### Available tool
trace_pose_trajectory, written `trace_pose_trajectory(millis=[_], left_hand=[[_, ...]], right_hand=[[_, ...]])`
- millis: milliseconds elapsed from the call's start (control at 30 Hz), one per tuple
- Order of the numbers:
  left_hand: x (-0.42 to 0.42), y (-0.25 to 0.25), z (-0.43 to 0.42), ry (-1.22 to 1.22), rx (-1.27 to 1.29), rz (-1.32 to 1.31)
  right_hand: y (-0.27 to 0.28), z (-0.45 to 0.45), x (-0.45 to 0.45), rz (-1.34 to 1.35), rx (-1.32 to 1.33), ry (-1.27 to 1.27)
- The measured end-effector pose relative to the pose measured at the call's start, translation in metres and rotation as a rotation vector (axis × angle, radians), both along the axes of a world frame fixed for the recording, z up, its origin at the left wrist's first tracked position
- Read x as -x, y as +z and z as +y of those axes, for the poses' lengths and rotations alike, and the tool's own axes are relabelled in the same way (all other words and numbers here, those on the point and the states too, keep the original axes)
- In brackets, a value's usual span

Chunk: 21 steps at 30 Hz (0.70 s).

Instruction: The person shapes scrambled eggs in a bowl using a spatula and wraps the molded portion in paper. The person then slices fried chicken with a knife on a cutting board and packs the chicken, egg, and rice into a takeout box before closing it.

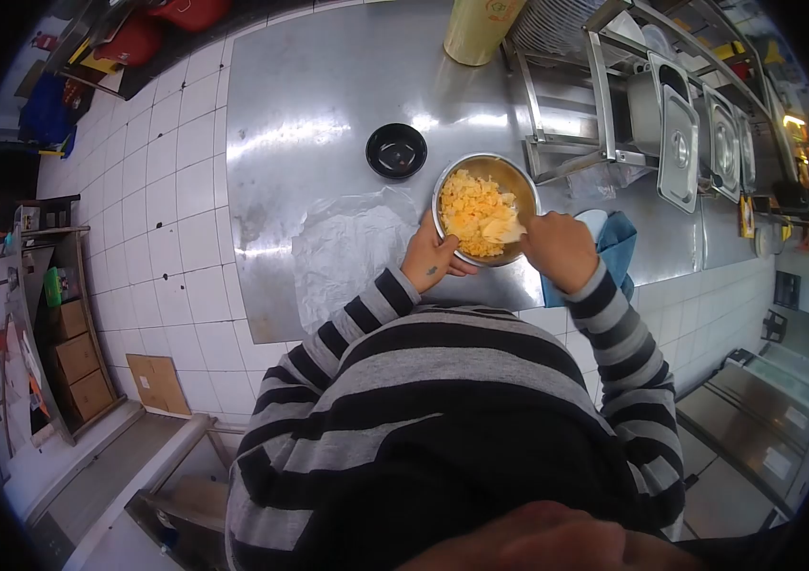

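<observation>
Left hand (431,255): holding metal bowl (523,193), near left. Right hand (562,249): curled, hold unclear. Risk: slipped grip spilling yellow food (469,205).

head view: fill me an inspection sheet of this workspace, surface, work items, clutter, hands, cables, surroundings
Surface: steel table, shiny, with bright reflections.
Job's things: metal bowl holding yellow food in crumbly pieces.
Clutter: black bowl, crumpled clear sheet, blue cloth near the table's edge.
Hands: left hand grips the metal bowl's near left side; right hand is curled at its right side, what it holds unclear.
Cables: nothing seen.
Surroundings: metal rack on the right; tiled floor with dark spots, cardboard lying on it at left.
</observation>
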State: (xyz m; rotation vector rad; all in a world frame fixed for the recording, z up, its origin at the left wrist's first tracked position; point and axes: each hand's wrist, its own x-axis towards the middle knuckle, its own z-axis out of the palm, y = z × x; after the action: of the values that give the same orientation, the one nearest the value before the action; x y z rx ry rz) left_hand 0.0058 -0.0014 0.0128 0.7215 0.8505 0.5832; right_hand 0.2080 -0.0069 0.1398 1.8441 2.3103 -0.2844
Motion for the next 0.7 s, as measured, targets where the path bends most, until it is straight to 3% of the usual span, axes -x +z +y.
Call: trace_pose_trajectory(millis=[67,167,233,333,400,467,600,700], left_hand=[[-0.006,0.005,-0.006,0.040,-0.025,0.000],[-0.006,0.017,-0.009,0.035,-0.124,0.062],[-0.001,0.023,-0.002,0.005,-0.197,0.123],[0.018,0.022,0.009,-0.115,-0.173,0.127],[0.023,0.017,0.009,-0.308,-0.083,0.100],[0.025,0.014,0.008,-0.336,-0.072,0.088],[0.028,0.012,0.019,-0.419,-0.040,0.071],[0.030,0.016,0.024,-0.380,-0.035,0.060]], right_hand=[[0.022,-0.004,0.005,-0.159,-0.102,0.017],[-0.022,-0.004,-0.017,-0.152,-0.117,0.116],[-0.036,0.004,-0.033,-0.195,-0.074,0.009],[-0.043,0.012,-0.053,0.218,0.087,-0.121],[-0.052,0.012,-0.058,0.299,0.160,-0.096],[-0.056,0.014,-0.059,0.397,0.261,-0.063],[-0.063,0.016,-0.062,0.535,0.282,0.021],[-0.056,0.008,-0.050,0.583,0.105,0.207]])
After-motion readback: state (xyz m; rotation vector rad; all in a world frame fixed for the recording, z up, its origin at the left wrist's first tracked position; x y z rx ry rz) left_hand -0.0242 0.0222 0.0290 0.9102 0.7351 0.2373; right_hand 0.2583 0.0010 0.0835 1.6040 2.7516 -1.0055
